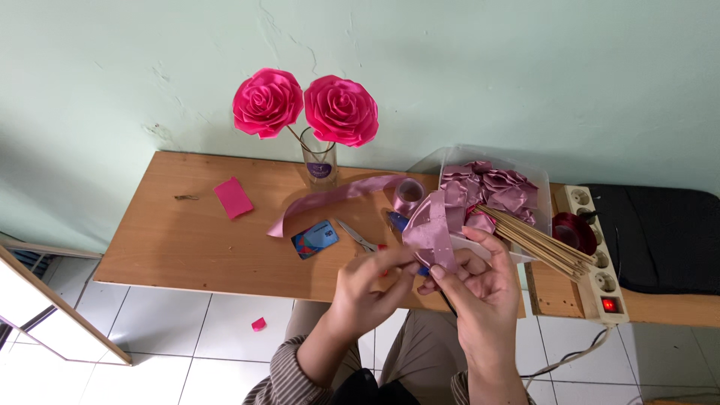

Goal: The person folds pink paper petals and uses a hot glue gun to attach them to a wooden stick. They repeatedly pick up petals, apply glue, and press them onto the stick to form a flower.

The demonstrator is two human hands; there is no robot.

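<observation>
My left hand (367, 289) and my right hand (480, 289) meet over the front edge of a wooden table (187, 240). Between their fingertips they pinch a folded piece of mauve satin ribbon (431, 229). Just behind it stands a roll of the same ribbon (409, 193), with a loose strip (330, 196) trailing to the left. A bundle of thin wooden sticks (536, 240) lies beside my right hand, leaning on a clear plastic box (544, 180) of folded mauve ribbon pieces.
Two pink ribbon roses (304, 105) stand in a glass (320, 165) at the wall. Scissors (358, 237), a blue card (315, 238) and a pink ribbon square (234, 197) lie on the table. A white power strip (596, 255) and a dark red ribbon roll (574, 229) sit at the right.
</observation>
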